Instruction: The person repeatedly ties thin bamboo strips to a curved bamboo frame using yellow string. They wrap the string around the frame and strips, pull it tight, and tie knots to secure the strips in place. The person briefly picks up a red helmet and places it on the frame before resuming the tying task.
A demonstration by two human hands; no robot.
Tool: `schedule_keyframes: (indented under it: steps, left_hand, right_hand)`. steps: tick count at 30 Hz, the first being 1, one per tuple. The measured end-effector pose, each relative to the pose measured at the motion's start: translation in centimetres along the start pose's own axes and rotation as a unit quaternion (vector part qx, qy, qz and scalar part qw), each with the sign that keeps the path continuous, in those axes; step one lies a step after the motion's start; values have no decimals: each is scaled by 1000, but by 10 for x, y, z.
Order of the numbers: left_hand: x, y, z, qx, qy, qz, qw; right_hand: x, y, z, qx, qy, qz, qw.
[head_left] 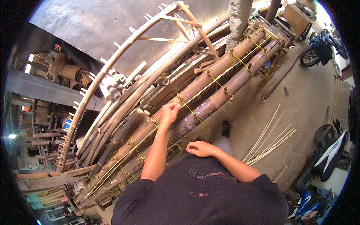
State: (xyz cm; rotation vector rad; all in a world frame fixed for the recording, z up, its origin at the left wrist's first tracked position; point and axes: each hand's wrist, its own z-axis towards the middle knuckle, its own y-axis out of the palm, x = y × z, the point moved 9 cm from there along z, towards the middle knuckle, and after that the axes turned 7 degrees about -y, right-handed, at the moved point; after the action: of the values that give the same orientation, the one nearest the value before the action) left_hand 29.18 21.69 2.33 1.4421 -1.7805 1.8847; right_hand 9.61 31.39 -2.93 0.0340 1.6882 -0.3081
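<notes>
Two thick brown bamboo poles [210, 88] lie side by side, slanting from lower left to upper right, with yellow cord [190, 109] wound across them at several points. My left hand [169, 112] is raised over the poles, fingers pinched on the yellow cord. Close to my body, my right hand [200, 148] curls at the near pole's edge, pinching a length of the same cord. Small wooden pegs [225, 90] stick up along the poles where the cord crosses.
A stack of more bamboo poles [123, 120] and a curved bamboo frame [112, 60] lie to the left. Thin bamboo slats [268, 140] rest on the concrete floor at right. Motorbikes [318, 48] stand at the upper and lower right. A concrete post [239, 18] rises behind.
</notes>
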Motion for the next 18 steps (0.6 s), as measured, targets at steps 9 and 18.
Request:
schedule_keyframes:
  steps: [9, 18]
  left_hand:
    - [24, -132, -5, 201, 12, 17, 979]
    - [-1, 58, -13, 129, 149, -19, 980]
  right_hand:
    - [49, -43, 0, 286, 148, 450, 833]
    - [-174, -115, 125, 216, -256, -55, 941]
